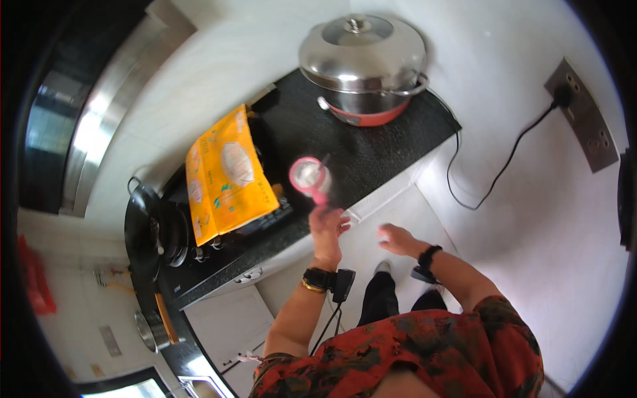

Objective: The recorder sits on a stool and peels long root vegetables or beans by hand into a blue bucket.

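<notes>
A small container with a pink rim (302,160) holds something white, and a thin dark stick or handle pokes out at its rim. It is by the front edge of the black countertop (358,154). My left hand (326,231) reaches over that edge, with its fingers around the container's pink handle; blur hides the exact grip. Off the counter to the right, my right hand (398,241) hangs in the air above the floor. It holds nothing, and its fingers are loosely bent and blurred.
A large lidded steel pot (363,59) sits on a red-based appliance at the far corner. Its black cord (497,184) loops to a wall socket (582,114). A yellow printed sheet (226,174) covers part of the gas hob. Left of it rests a black wok (142,219).
</notes>
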Tool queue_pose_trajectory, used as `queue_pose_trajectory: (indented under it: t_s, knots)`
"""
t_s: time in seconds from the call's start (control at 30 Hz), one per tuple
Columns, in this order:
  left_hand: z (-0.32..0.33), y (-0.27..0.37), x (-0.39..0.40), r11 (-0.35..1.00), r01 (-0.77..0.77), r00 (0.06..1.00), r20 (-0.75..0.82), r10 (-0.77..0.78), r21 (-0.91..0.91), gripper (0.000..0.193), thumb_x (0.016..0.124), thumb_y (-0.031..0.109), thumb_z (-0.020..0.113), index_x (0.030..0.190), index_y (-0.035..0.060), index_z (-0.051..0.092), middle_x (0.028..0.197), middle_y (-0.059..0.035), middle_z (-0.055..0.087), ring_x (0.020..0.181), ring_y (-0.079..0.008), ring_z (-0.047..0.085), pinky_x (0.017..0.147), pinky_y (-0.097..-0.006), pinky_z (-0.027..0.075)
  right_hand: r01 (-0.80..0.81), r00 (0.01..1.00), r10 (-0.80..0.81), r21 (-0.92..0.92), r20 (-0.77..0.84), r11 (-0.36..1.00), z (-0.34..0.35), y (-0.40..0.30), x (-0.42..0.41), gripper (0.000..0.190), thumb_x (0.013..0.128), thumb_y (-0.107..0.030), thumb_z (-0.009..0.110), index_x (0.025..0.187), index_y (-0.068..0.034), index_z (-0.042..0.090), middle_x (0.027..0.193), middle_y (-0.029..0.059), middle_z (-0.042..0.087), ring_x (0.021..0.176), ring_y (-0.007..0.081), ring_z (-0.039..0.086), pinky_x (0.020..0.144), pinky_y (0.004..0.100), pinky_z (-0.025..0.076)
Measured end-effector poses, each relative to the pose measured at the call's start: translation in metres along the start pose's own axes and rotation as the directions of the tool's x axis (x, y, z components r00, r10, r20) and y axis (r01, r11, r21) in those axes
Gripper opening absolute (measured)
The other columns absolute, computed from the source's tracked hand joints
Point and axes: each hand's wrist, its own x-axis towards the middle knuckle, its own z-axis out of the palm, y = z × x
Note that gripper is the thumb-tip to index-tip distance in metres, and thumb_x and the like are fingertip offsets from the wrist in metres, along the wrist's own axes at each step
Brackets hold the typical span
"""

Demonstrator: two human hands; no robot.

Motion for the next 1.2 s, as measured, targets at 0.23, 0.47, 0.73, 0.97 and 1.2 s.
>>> queue_pose_trajectory:
  t_s: [0.23,0.47,0.73,0.97,1.2]
  knots:
    - [-0.003,0.023,0.006,0.982,-0.142,0.988,-0.042,0.148,0.120,0.034,0.083,0.014,0.057,0.112,0.0038,0.041,0.089,-0.0096,0.056,0.071,-0.0175,0.057,0.065,-0.0317,0.049,-0.113,0.991,0.088,0.262,0.105,0.959,0.038,-0.042,0.065,0.041,0.073,-0.023,0.059,0.107,-0.001,0.056,0.129,0.0193,0.040,0.117,0.0330,0.043,0.096,0.0370,0.037]
    - [-0.003,0.031,0.019,1.000,-0.017,0.991,0.131,0.016,0.012,0.030,0.093,0.029,0.047,0.103,0.0017,0.052,0.081,-0.0078,0.058,0.070,-0.0163,0.057,0.064,-0.0293,0.048,0.030,0.991,-0.065,0.291,0.113,0.956,0.055,-0.062,0.079,0.026,0.073,-0.026,0.060,0.090,-0.006,0.061,0.115,0.0137,0.050,0.106,0.0300,0.051,0.089,0.0373,0.041]
    - [0.000,0.024,0.000,0.966,-0.186,0.962,0.233,0.141,0.181,0.030,0.093,0.034,0.043,0.091,0.0055,0.052,0.081,-0.0077,0.057,0.070,-0.0158,0.055,0.068,-0.0294,0.046,0.012,0.993,-0.046,0.283,0.112,0.959,0.045,-0.032,-0.045,0.021,0.078,-0.031,0.059,0.081,-0.011,0.060,0.090,0.0069,0.059,0.085,0.0260,0.058,0.073,0.0379,0.045]
    - [0.008,-0.031,-0.053,0.941,-0.064,0.891,0.444,-0.097,0.334,0.031,0.094,0.030,0.044,0.086,0.0005,0.053,0.079,-0.0114,0.058,0.069,-0.0197,0.056,0.068,-0.0312,0.047,-0.211,0.973,0.226,0.230,-0.042,0.950,0.003,0.001,-0.189,0.022,0.073,-0.030,0.063,0.069,-0.009,0.058,0.092,0.0045,0.058,0.083,0.0255,0.058,0.069,0.0387,0.046]
    - [0.007,-0.131,-0.037,0.895,0.228,0.843,0.382,-0.378,0.382,0.028,0.094,0.027,0.043,0.091,0.0009,0.053,0.079,-0.0102,0.058,0.069,-0.0173,0.057,0.067,-0.0315,0.049,-0.353,0.819,0.446,0.295,-0.361,0.888,-0.026,0.010,-0.250,0.017,0.065,-0.019,0.068,0.069,-0.007,0.056,0.093,0.0027,0.059,0.079,0.0247,0.059,0.068,0.0354,0.047]
